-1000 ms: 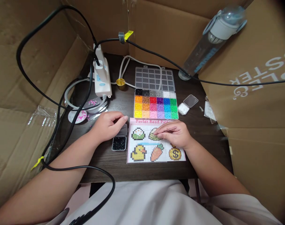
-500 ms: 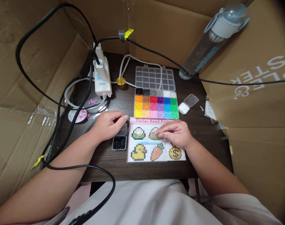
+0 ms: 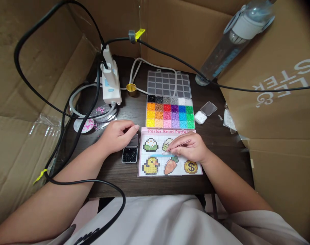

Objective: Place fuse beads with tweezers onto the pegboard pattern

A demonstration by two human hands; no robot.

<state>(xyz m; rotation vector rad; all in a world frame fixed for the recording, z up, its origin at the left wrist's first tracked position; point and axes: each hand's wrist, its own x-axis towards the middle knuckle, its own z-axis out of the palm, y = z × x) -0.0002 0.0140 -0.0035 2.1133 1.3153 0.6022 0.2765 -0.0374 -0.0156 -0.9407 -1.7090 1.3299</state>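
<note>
My right hand (image 3: 189, 146) pinches a pair of thin tweezers (image 3: 167, 151) over the Perler bead pattern sheet (image 3: 170, 131). The tweezer tips are by a light blue strip (image 3: 156, 156) running across the sheet's middle, just above the carrot picture; whether a bead is between them is too small to tell. Curled on the table at the sheet's left, my left hand (image 3: 118, 136) appears to hold nothing. Directly below it lies a small clear box of black beads (image 3: 130, 155), its raised lid (image 3: 133, 140) partly behind the hand.
Behind the sheet stands a sorted bead case (image 3: 169, 112) with its clear lid (image 3: 169, 84) folded back. A small box of white beads (image 3: 201, 117) lies to the right. A power strip (image 3: 111, 81), loose black cables (image 3: 95, 98), a gold cup (image 3: 131, 89) and a bottle (image 3: 226, 54) surround the area.
My right hand has shifted slightly down and left, bringing the tweezer tips from the upper middle picture to the blue strip. My left hand stays in place.
</note>
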